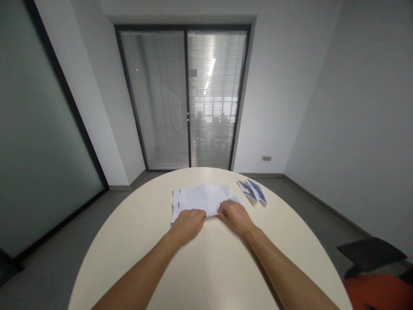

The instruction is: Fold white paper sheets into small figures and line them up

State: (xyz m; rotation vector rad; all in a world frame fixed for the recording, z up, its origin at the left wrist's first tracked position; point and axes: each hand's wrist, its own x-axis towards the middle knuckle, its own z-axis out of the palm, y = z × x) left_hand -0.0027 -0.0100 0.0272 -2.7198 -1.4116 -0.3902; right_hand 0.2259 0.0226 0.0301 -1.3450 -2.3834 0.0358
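Note:
White sheets of paper [206,196] lie in the middle of the round table, creased, with jagged edges showing at the left side. My left hand [189,221] is closed on the near edge of the paper, left of centre. At the near right part of the same edge, my right hand [235,214] grips the paper with curled fingers. Both thumbs are near the front edge, and the fingertips are partly hidden. Beyond my right hand are two folded pieces of printed paper [253,191], dark and white, lying side by side and apart from the hand.
The pale round table [206,271] fills the foreground. A chair with a red seat [377,290] and dark back stands at the lower right. Glass doors with blinds [183,99] are beyond the table, and a frosted glass panel [41,142] is at the left.

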